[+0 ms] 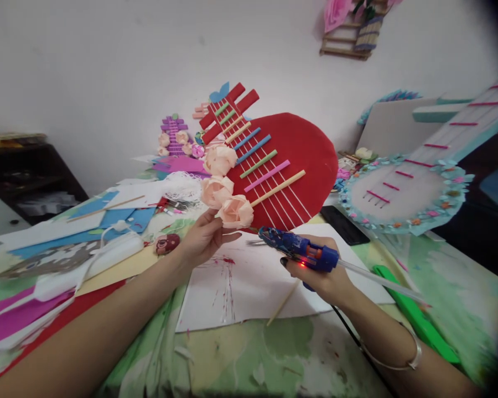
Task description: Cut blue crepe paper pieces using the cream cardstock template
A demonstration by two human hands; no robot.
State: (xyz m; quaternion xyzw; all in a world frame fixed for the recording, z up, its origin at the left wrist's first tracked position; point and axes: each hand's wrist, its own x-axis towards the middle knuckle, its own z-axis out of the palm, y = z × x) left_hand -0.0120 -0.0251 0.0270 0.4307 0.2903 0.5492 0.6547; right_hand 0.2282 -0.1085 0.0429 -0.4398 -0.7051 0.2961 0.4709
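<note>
Left hand (202,239): your fingers close on the lower edge of the ruffled peach paper flowers (235,211), clustered on a red round-bodied lute craft (305,146) with white strings, tilted upright just beyond. Your right hand (326,279) grips a blue glue gun (296,249), clear slender glue stick (382,281) jutting behind; smooth white paper (249,293), red-smeared, lies beneath.

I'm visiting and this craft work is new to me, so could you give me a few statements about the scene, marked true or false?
1. The right hand holds a blue glue gun. True.
2. The left hand is on the table, away from the craft. False: the left hand is at the lowest peach flower.
3. The red craft has colored strips across its strings. True.
4. The glue gun's light is off. False: it glows red.
</note>
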